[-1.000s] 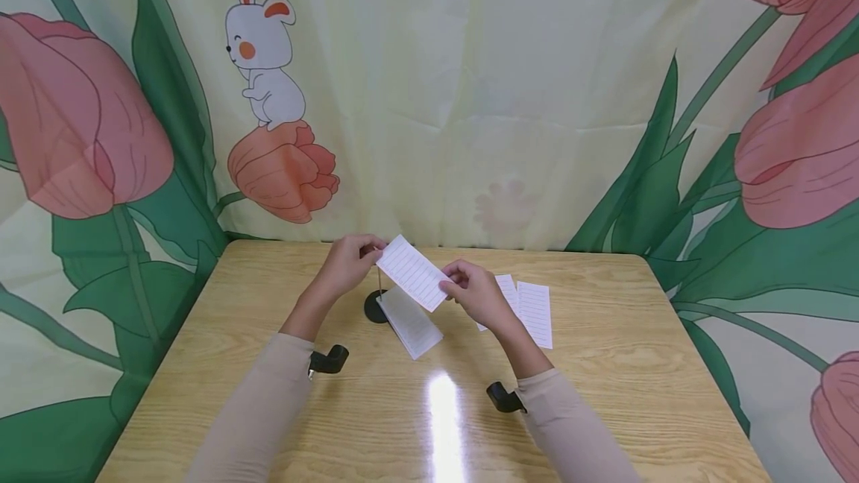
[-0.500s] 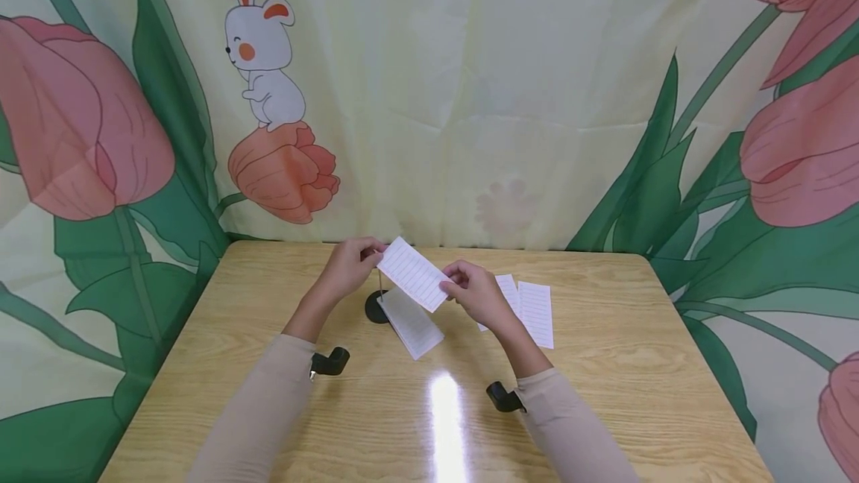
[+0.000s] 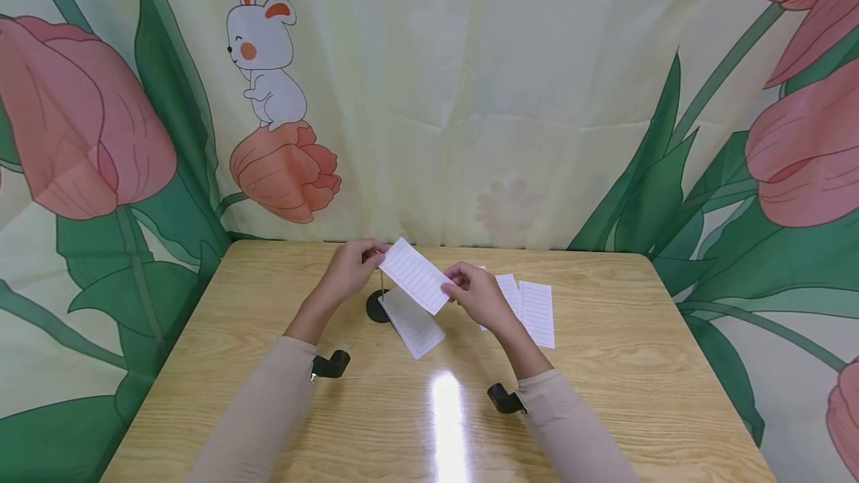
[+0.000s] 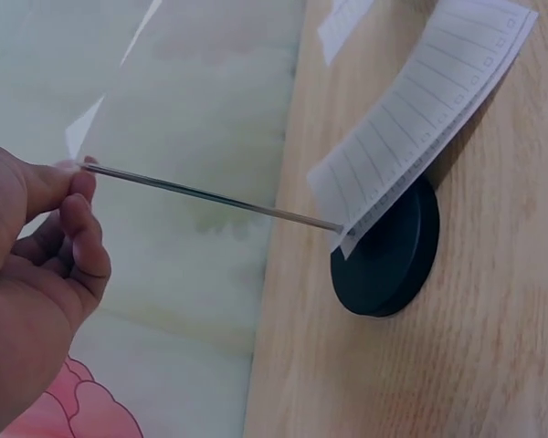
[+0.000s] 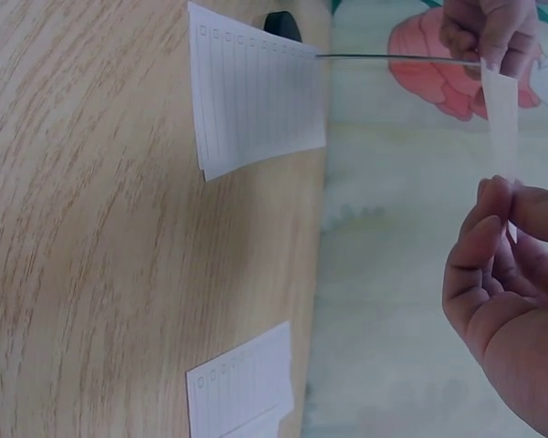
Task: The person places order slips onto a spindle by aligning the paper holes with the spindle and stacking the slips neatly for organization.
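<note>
Between my hands is a lined paper slip, held tilted above the table. My left hand pinches its upper left corner, right at the tip of a thin metal rod. The rod rises from a round black base, forming a paper spike. A few lined slips are threaded low on the rod, fanning out over the base. Thumb and fingers of my right hand pinch the slip's opposite end. In the right wrist view the held slip shows nearly edge-on.
Loose lined slips lie on the wooden table to the right, partly behind my right hand. A printed curtain with tulips and a rabbit hangs behind the table's back edge. Black wrist cameras sit at both cuffs.
</note>
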The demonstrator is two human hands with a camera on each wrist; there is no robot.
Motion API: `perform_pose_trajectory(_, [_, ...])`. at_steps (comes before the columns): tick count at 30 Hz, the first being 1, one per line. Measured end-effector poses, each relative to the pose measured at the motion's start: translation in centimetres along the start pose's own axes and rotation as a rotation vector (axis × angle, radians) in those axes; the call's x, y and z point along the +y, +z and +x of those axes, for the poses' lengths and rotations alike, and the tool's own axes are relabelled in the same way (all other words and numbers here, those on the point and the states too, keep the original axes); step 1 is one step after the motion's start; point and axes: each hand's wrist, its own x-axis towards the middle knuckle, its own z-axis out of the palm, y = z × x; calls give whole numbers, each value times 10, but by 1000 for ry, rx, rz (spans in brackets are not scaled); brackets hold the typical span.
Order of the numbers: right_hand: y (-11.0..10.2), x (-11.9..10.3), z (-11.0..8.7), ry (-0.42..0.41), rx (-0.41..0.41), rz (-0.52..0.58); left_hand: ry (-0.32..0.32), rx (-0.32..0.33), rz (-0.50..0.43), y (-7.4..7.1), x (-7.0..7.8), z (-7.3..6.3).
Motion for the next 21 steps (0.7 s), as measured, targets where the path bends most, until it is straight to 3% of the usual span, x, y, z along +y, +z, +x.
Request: perform_pose_trajectory(21, [10, 5, -3, -5, 8, 0, 10, 33, -4, 7, -6, -3])
